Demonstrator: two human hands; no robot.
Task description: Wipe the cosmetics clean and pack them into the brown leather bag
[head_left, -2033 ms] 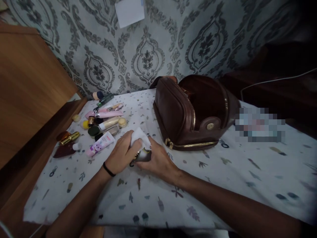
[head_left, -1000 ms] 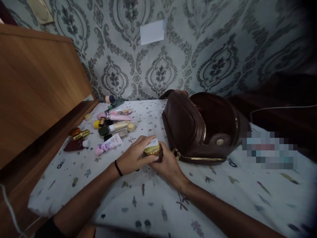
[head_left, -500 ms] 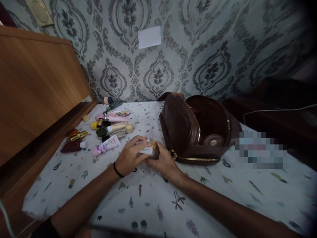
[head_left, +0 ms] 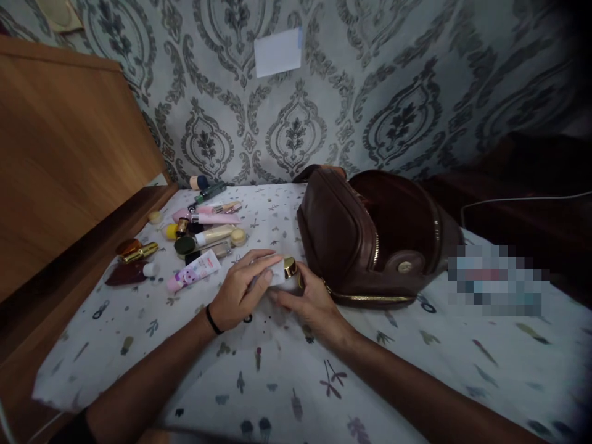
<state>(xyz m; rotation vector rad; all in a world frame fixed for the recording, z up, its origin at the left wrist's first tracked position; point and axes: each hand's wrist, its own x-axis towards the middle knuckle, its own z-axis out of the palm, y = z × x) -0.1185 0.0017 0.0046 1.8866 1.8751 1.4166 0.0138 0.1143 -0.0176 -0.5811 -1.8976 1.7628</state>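
Landmark: brown bag (head_left: 340,240). Gold-lidded jar (head_left: 290,285) sits in front of the bag's left end, can't tell if its base touches the worktop (head_left: 208,385). Right hand (head_left: 319,305) is wrapped round the jar's side; left hand (head_left: 240,293) has a white wipe (head_left: 277,271) under its fingers, against the jar. Handling, my read: jar rigid, glass or hard plastic, some heft for its size, chips if dropped; shiny lid likely slick, more so if damp. Best hold is round the body below the lid, don't hang it by the lid alone. Wipe should be soft, near weightless, pinch anywhere. Writing: none legible on the jar; pink-and-purple tube (head_left: 194,271), left of the bag, has print and a cartoon, too small to read; packet (head_left: 499,280) right of the bag is pixelated, no brand readable
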